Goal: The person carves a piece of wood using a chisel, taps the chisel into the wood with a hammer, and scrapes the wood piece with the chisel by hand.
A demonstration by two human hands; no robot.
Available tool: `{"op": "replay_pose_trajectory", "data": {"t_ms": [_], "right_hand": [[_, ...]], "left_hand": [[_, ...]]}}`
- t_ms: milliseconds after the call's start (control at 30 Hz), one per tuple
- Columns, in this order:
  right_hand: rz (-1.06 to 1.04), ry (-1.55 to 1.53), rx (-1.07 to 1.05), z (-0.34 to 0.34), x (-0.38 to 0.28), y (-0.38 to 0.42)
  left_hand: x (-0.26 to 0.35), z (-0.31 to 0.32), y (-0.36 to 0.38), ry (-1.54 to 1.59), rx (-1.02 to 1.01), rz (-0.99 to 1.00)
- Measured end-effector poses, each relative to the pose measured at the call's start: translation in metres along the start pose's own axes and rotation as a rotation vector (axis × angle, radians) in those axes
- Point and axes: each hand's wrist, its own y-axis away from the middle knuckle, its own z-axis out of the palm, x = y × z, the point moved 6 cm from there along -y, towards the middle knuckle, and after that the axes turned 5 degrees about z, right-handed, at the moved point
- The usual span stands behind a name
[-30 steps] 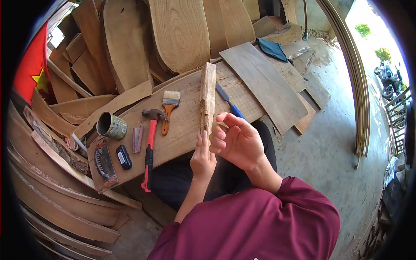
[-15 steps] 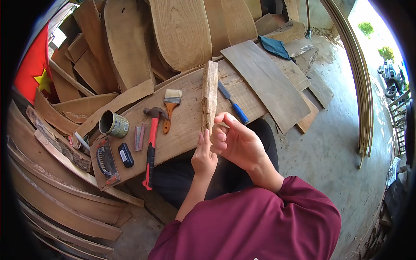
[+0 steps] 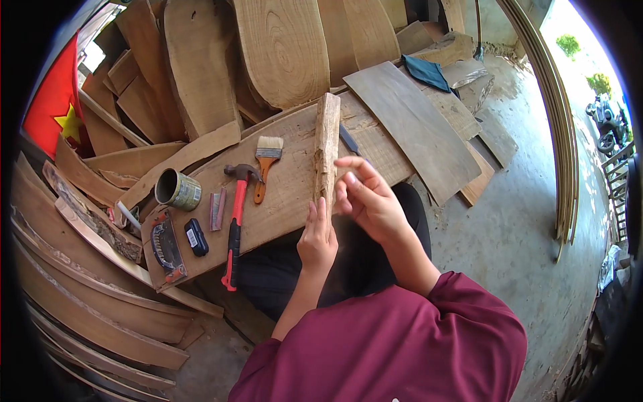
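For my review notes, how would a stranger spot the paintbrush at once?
Start from the long wooden board in front of the person. On it, the paintbrush lies between the red-and-black hammer on its left and the rough wooden stick on its right. Its pale bristles and orange-brown handle set it apart from both.

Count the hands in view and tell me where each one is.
2. The left hand is at the near end of the upright wood strip; the right hand is just right of it, fingers partly curled. None seems hidden.
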Motion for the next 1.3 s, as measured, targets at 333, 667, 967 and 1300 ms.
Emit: {"op": "replay_pose_trajectory", "data": {"t_ms": [333,667,967,1300], "right_hand": [[-0.011,1.801,0.874,-0.153,0.004,-0.017],[0.086,1.398,0.743,-0.149,0.005,-0.007],[-0.076,1.146,0.58,-0.109,0.011,-0.012],[0.066,1.146,0.489,-0.11,0.02,-0.025]], "left_hand": [[0.005,-0.009,0.003,0.073,0.099,-0.015],[-0.004,-0.008,-0.009,0.204,0.177,-0.138],[-0.022,0.022,-0.047,0.22,0.35,-0.146],[-0.039,0.039,-0.081,0.287,0.327,-0.21]]}}
